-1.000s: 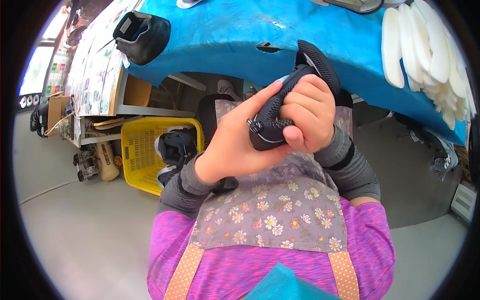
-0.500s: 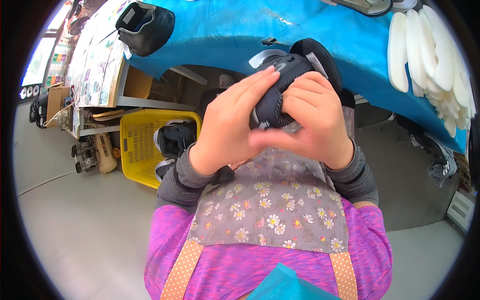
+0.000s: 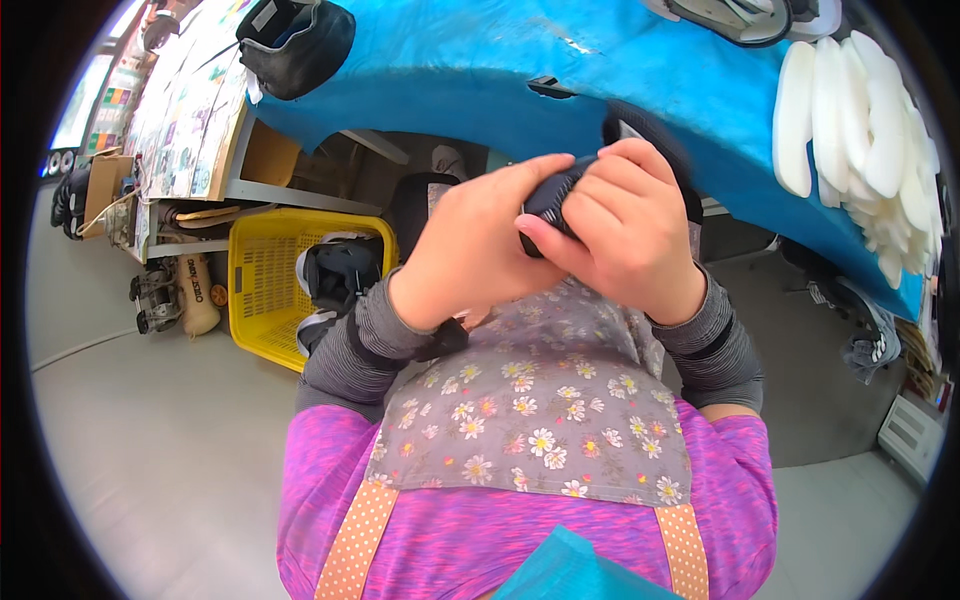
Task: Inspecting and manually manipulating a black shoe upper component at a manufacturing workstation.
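I had both hands up in front of my chest, just below the edge of the blue-covered table (image 3: 480, 70). My left hand (image 3: 478, 245) and my right hand (image 3: 622, 232) were closed together around a black shoe piece (image 3: 548, 200), fingers curled tight over it so most of it was hidden. A stack of white insoles (image 3: 850, 130) lay on the table to my right, and a yellow basket (image 3: 262, 290) stood on the floor to my left

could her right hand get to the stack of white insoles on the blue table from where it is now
Probably yes, but not freely: the right hand is wrapped around the black shoe together with the left hand. The white insoles lie uncovered on the blue table, with nothing between.
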`<state>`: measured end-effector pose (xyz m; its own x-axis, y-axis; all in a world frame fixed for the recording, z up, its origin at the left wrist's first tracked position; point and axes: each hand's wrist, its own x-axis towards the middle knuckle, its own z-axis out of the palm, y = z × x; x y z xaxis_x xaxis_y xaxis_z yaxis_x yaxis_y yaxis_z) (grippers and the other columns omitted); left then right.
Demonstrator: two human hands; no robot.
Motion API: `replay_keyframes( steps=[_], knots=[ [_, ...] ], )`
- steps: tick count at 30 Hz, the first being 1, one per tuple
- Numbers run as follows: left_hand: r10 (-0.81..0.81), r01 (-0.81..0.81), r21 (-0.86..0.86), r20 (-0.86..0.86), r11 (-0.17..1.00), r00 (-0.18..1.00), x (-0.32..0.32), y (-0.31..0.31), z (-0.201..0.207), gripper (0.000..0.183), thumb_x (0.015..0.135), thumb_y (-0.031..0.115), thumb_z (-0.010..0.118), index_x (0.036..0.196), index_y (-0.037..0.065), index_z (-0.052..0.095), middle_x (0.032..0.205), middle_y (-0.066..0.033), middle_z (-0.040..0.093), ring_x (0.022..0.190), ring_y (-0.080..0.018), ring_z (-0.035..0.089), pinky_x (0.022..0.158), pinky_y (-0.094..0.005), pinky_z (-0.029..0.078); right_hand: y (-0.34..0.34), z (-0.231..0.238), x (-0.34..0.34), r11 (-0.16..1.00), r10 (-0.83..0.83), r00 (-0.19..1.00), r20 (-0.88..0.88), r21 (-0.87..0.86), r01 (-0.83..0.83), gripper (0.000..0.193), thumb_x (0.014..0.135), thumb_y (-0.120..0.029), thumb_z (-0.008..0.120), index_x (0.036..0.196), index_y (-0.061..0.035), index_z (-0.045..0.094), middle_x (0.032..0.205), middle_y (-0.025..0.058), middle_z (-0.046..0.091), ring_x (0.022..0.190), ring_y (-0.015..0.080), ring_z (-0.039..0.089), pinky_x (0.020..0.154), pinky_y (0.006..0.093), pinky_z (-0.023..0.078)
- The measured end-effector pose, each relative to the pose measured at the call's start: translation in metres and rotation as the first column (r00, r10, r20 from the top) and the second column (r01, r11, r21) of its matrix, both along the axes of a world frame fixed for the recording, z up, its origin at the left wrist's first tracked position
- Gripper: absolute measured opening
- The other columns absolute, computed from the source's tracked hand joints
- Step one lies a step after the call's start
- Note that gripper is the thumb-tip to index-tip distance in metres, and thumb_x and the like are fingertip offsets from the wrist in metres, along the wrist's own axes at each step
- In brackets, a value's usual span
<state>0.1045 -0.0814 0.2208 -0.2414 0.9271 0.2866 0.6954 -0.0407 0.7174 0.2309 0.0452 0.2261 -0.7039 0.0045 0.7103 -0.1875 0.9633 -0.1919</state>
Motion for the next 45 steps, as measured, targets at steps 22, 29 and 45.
replay_keyframes(
  steps=[22,29,45],
  knots=[
    [-0.079,0.056,0.056,0.65,0.997,0.756,-0.051,-0.038,-0.007,0.084,0.067,0.004,0.086,0.14,0.004,0.044,0.134,-0.0119,0.055,0.12,-0.0159,0.053,0.101,-0.0318,0.045,0.033,-0.05,0.012,0.632,0.007,0.96,0.281,-0.745,0.213,0.073,0.05,-0.009,0.093,0.114,0.0008,0.061,0.106,0.01,0.068,0.098,0.0199,0.065,0.089,0.0324,0.049],
    [-0.085,0.073,0.046,0.67,0.996,0.737,-0.034,-0.076,-0.035,0.038,0.075,0.011,0.081,0.107,-0.003,0.065,0.091,-0.0087,0.072,0.085,-0.009,0.063,0.078,-0.0271,0.052,0.028,-0.071,0.011,0.589,0.29,0.913,0.287,-0.805,0.066,0.084,0.056,-0.039,0.092,0.121,0.0042,0.059,0.113,0.0095,0.066,0.104,0.0229,0.063,0.091,0.0365,0.05],
    [0.857,-0.87,-0.131,0.296,0.475,0.423,-0.087,-0.307,-0.097,0.07,0.067,0.031,0.085,0.117,-0.01,0.058,0.107,-0.0151,0.066,0.104,-0.0193,0.061,0.095,-0.0306,0.047,0.003,-0.051,-0.042,0.755,0.308,0.835,0.456,-0.651,0.077,0.085,0.074,-0.016,0.08,0.145,-0.0043,0.035,0.149,0.0107,0.042,0.133,0.0294,0.045,0.112,0.0438,0.03]
  ],
)
